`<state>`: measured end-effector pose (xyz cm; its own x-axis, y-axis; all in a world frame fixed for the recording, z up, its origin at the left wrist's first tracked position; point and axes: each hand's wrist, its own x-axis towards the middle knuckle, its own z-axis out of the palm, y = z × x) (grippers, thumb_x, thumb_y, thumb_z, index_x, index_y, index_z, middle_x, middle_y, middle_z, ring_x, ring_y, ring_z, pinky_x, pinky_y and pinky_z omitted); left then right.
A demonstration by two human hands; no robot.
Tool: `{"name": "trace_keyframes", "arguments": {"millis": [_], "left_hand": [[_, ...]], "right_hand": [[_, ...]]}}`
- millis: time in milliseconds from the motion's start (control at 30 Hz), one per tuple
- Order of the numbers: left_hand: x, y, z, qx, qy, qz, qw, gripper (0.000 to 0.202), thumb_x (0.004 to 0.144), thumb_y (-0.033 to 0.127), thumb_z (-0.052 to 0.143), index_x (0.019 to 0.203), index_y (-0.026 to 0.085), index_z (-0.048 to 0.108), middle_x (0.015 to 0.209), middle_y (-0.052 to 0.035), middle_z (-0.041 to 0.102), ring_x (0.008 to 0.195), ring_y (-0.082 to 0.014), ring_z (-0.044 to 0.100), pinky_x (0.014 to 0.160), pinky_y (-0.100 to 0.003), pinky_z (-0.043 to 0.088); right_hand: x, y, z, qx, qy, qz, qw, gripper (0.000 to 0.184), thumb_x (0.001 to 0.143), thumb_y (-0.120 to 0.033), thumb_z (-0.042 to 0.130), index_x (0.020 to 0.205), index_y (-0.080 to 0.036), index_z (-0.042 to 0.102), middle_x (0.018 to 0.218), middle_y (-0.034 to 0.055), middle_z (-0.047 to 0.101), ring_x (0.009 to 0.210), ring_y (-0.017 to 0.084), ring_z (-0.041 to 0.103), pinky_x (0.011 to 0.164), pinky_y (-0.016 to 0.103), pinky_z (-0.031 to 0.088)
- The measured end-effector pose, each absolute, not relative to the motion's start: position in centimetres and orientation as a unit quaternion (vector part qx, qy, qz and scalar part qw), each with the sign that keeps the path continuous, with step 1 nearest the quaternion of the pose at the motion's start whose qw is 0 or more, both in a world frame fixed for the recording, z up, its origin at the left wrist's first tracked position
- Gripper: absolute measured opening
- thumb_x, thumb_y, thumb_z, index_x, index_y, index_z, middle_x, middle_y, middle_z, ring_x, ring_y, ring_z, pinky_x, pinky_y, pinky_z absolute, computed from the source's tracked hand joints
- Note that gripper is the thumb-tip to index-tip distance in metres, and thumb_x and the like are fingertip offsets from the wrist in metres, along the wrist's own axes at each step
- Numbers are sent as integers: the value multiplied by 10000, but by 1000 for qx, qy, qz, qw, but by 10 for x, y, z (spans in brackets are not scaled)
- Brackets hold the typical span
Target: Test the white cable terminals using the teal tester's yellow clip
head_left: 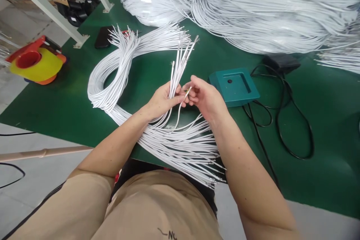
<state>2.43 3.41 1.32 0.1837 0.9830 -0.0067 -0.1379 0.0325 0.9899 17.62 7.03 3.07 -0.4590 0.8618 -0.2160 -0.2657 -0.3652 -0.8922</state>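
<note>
A sheaf of white cables (177, 71) stands up out of my left hand (165, 99), which is closed around it. Between that hand's thumb and fingers runs one separate white cable (182, 101), its stripped end showing yellow-green. My right hand (206, 95) meets it there, fingers curled around the cable's end; the exact contact is partly hidden. Beneath both hands, the loose ends of a coiled cable bundle (180, 142) fan out toward the table's front edge. The rest of that bundle loops to the left, its cable coil (98, 82) lying on the green table (157, 63).
A teal device (236, 86) with a recessed top sits right of my hands, near black cords (281, 120) and a black adapter (281, 63). Large white cable heaps (253, 15) cover the back. A yellow tape roll in a red dispenser (36, 62) stands left.
</note>
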Motion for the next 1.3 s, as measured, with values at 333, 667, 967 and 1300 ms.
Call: {"name": "trace_keyframes", "arguments": {"millis": [333, 667, 967, 1300], "left_hand": [[19, 34, 12, 495, 435, 498, 563, 359, 720, 255, 777, 805, 163, 441, 740, 30, 631, 611, -79, 626, 596, -207, 476], [17, 35, 10, 521, 395, 510, 558, 461, 782, 250, 731, 1187, 188, 520, 795, 12, 651, 688, -102, 651, 642, -218, 489], [15, 35, 7, 546, 411, 473, 556, 448, 812, 307, 694, 1234, 204, 582, 840, -22, 624, 721, -107, 607, 611, -208, 461], [14, 36, 7, 538, 378, 477, 583, 432, 817, 312, 695, 1214, 202, 564, 810, -16, 616, 678, -93, 601, 576, -195, 442]], "right_hand": [[180, 70, 24, -279, -357, 823, 343, 285, 763, -423, 727, 702, -155, 650, 532, -52, 450, 518, 83, 473, 583, 242, 451], [178, 65, 32, -369, -417, 714, 424, 217, 701, -354, 758, 739, -149, 696, 622, -19, 589, 563, 74, 509, 597, 236, 465], [182, 66, 41, -462, -531, 584, 405, 117, 732, -269, 643, 706, -157, 663, 669, -4, 642, 575, 86, 541, 612, 239, 487], [186, 69, 34, -347, -570, 657, 350, 201, 801, -313, 646, 930, -172, 708, 747, 5, 681, 700, 128, 615, 800, 328, 507]]}}
